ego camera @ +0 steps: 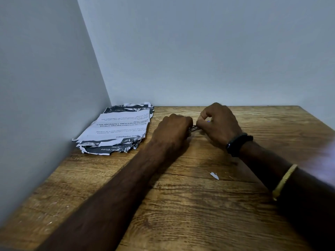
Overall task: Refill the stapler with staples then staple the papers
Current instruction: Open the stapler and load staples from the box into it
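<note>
The 2 hands are meeting near the back of the brown wood-grain table (181,205). Between them a small grey metal stapler (193,128) is showing only as a thin shiny sliver, low over the tabletop. The rest of it is hidden, and a tiny purple spot is glinting by the right fingers. The left hand (172,129) is curling its fingers round one end, knuckles up. The right hand (220,122) is pinching the other end with thumb and bent fingers. The stack of torn printed black-and-white papers (117,127) is lying in the left rear corner, touching the wall, apart from the hands. A black wrist band (237,144) and a gold bangle (284,182) are sitting on the right forearm. 1 small white paper scrap (214,175) is lying nearer the person.
</note>
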